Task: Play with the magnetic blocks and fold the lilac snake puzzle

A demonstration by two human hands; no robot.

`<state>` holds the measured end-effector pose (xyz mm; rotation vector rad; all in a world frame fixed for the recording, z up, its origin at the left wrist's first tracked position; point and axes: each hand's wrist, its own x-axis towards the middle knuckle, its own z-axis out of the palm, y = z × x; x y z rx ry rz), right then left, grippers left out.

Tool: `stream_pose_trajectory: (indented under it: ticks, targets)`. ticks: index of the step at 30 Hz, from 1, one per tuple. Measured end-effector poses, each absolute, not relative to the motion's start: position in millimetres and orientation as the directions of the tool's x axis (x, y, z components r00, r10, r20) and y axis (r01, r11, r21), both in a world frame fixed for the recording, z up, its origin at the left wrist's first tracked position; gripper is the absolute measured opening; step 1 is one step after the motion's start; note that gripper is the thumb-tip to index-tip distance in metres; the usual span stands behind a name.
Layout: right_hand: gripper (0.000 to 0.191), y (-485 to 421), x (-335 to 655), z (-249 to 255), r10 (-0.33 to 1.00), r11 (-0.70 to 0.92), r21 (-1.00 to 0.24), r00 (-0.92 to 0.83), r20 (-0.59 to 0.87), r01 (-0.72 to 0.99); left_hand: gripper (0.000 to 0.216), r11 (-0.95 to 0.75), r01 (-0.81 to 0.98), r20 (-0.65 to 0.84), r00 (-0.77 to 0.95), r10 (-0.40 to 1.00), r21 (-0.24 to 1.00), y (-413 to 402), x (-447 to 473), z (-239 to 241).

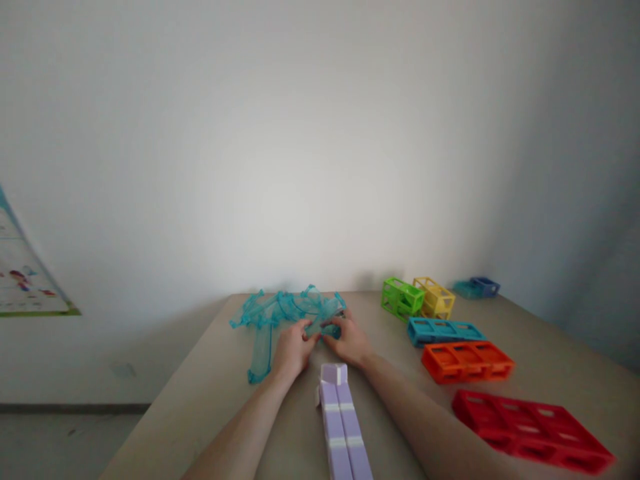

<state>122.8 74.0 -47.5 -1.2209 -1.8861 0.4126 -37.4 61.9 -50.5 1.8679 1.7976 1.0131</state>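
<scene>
Both my hands reach to the far middle of the beige table (pixel 210 393). My left hand (pixel 293 347) and my right hand (pixel 350 341) meet, fingers pinched on a clear turquoise track piece (pixel 327 319) at the near edge of a heap of such pieces (pixel 280 310). One long clear piece (pixel 260 353) lies left of my left hand. Between my forearms a lilac block column (pixel 343 423) lies flat, running toward me.
To the right lie open-frame blocks: green (pixel 401 298), yellow (pixel 436 297), a blue bar (pixel 443 330), an orange one (pixel 467 361) and a large red one (pixel 535 430). Small blue pieces (pixel 477 287) sit at the far right corner. A poster (pixel 23 273) hangs on the left wall.
</scene>
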Motion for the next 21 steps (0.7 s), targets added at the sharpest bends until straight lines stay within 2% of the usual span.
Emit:
stream_pose_trajectory:
  ticks: [4, 8, 11, 17, 21]
  targets:
    - [0.032, 73.1, 130.4, -50.7, 0.869, 0.463, -0.589, -0.210, 0.448, 0.662, 0.038, -0.095, 0.724, 0.233, -0.093, 0.968, 0.684, 62.0, -38.3, -52.7]
    - [0.016, 71.7, 145.6, -52.9, 0.874, 0.416, -0.570, -0.139, 0.465, 0.708, 0.039, -0.052, 0.730, 0.221, -0.137, 0.966, 0.681, 62.3, -40.3, -53.3]
    - [0.013, 66.8, 152.4, -52.8, 0.856, 0.374, -0.580, -0.029, 0.515, 0.723, 0.039, -0.024, 0.723, 0.212, -0.170, 0.962, 0.690, 62.4, -41.0, -52.6]
    - [0.038, 59.6, 151.7, -44.6, 0.748, 0.321, -0.649, 0.235, 0.620, 0.690, 0.039, -0.024, 0.670, 0.198, -0.185, 0.963, 0.742, 59.4, -40.6, -49.8]
    - [0.040, 53.7, 146.3, -35.0, 0.645, 0.413, -0.633, 0.280, 0.711, 0.655, 0.041, -0.063, 0.591, 0.208, -0.181, 0.961, 0.804, 54.1, -39.3, -45.3]
